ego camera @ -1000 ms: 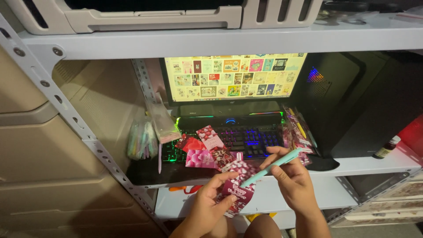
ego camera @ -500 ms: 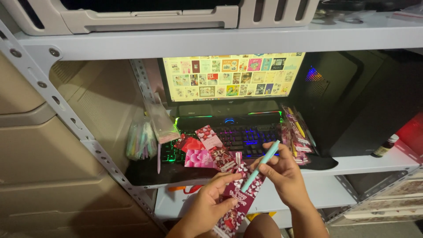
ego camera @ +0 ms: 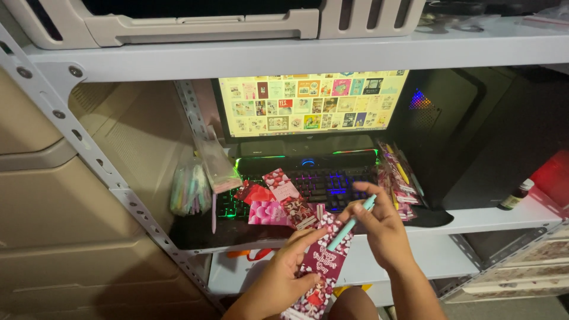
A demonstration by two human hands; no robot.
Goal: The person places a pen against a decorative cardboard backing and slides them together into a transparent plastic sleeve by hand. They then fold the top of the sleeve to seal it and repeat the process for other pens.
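While the screen [ego camera: 313, 105] glows at the back of the shelf [ego camera: 474, 222], over at the left edge a clear bag of pastel pens [ego camera: 189, 188] leans by the slotted upright, with a smaller clear packet [ego camera: 218, 163] tilted just beside it. Moving right, heart-patterned cards [ego camera: 274, 201] in pink and red lie fanned across the left half of the lit keyboard [ego camera: 314, 184]. Front and centre now: the left hand [ego camera: 284, 275] comes up from below, palm up, fingers curled and closed on a long maroon card [ego camera: 323, 266] printed with hearts and pale lettering; it hangs just off the shelf's front edge, tilted, its lower end dropping out of view. Compared with half a second ago, that card has turned nearer to upright and shows more of its face. The right hand [ego camera: 379, 228] is beside it, wrist bent, thumb and fingers pinched on a mint-green pen [ego camera: 351, 224]; the pen slants down to the left with its tip over the card's top corner, steeper than a second back. Whether the tip touches, I cannot tell. Further right, a stack of dark patterned packets [ego camera: 398, 178] stands at the keyboard's right end, and a small brown bottle [ego camera: 515, 195] sits near the shelf's right edge.
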